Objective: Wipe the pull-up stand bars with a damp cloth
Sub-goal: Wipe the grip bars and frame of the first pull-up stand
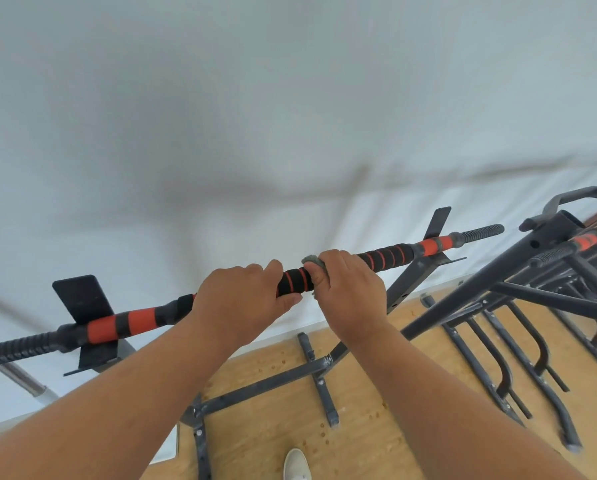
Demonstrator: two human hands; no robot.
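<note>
Both arms reach up and forward to the top bar of the pull-up stand. The left hand curls round the bar's black-and-orange foam padding, thumb underneath. Just to its right, the right hand wraps a grey cloth round the same bar, only crumpled edges showing above and below the fingers. A second frame stands right of the hands, above the wooden floor.

A white wall is filling the background, and a white shoe is resting on the wooden floor.
</note>
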